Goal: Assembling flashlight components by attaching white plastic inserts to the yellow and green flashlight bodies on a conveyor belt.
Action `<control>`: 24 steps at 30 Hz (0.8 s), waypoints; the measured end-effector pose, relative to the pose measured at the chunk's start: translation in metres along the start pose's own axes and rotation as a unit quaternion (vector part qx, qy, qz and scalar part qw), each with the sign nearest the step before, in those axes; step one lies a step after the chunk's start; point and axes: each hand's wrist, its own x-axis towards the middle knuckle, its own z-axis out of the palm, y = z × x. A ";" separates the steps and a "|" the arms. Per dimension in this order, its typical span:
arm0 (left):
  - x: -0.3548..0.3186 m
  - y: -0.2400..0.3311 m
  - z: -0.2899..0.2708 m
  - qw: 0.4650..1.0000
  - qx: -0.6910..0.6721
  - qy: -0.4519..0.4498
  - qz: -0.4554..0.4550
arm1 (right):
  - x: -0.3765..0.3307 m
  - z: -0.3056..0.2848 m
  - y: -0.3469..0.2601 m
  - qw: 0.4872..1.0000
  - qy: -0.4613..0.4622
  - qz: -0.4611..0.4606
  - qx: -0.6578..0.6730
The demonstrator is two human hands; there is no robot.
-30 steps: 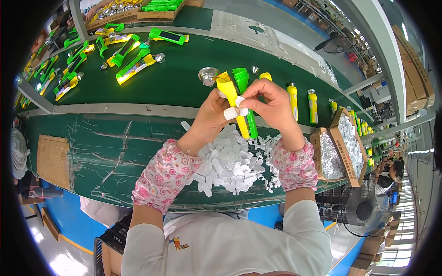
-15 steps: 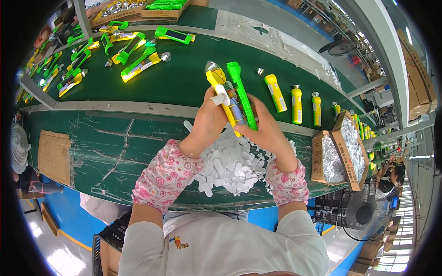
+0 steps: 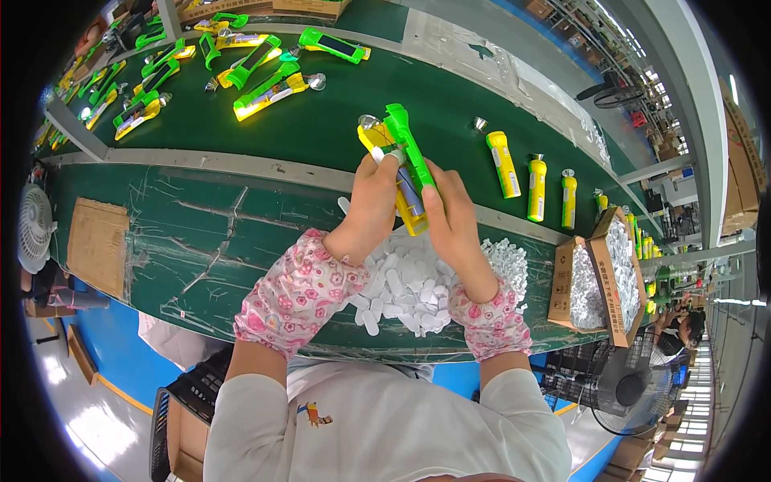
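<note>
Both hands work together above the near edge of the green belt (image 3: 337, 120). Left hand (image 3: 371, 205) and right hand (image 3: 451, 218) clasp a pair of torches laid side by side: a yellow torch (image 3: 384, 153) and a green torch (image 3: 408, 145), both pointing away from the person, silver heads at the far end.

Left hand: fingers wrapped on the yellow torch from the left, thumb tip pressed on its top face, where a small white piece (image 3: 379, 153) sits under the fingertip. Right hand: fingers closed along the right flank of the green torch, thumb lying up its side. Both grips are closed firmly on the torches; neither hand is slack.

Just below the grip, toward the person, a heap of small white tabs (image 3: 401, 285) lies on the green bench (image 3: 177, 233). Floral sleeve covers (image 3: 293, 293) on both forearms.

Right of the grip, well apart, three yellow torches (image 3: 504, 163) stand in a row on the belt. Further right, near the bench edge, open cardboard boxes (image 3: 598, 277) hold more white pieces.

Far left beyond the grip, a cluster of green-and-yellow torches (image 3: 269, 84) lies scattered on the belt. A brown cardboard sheet (image 3: 98, 237) rests on the bench, well to the left.
</note>
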 end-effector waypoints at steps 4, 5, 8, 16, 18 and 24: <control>0.006 0.001 -0.009 0.998 -0.025 -0.043 -0.027 | -0.006 0.009 -0.001 0.998 0.027 -0.007 -0.059; 0.007 0.001 -0.012 0.993 -0.060 -0.090 -0.041 | -0.008 0.010 -0.003 0.998 0.029 0.020 -0.059; 0.002 -0.003 -0.008 0.991 -0.074 -0.103 -0.038 | -0.011 0.015 -0.008 0.995 0.021 0.034 -0.087; 0.017 0.011 -0.016 0.989 0.119 -0.086 -0.011 | -0.020 0.005 0.001 0.978 -0.086 0.022 -0.191; 0.017 0.022 -0.009 0.994 0.063 -0.085 -0.005 | -0.024 0.002 0.012 0.996 -0.068 -0.050 0.016; 0.012 0.003 -0.008 0.981 -0.003 -0.105 -0.160 | -0.028 -0.006 0.019 0.995 0.000 -0.099 -0.029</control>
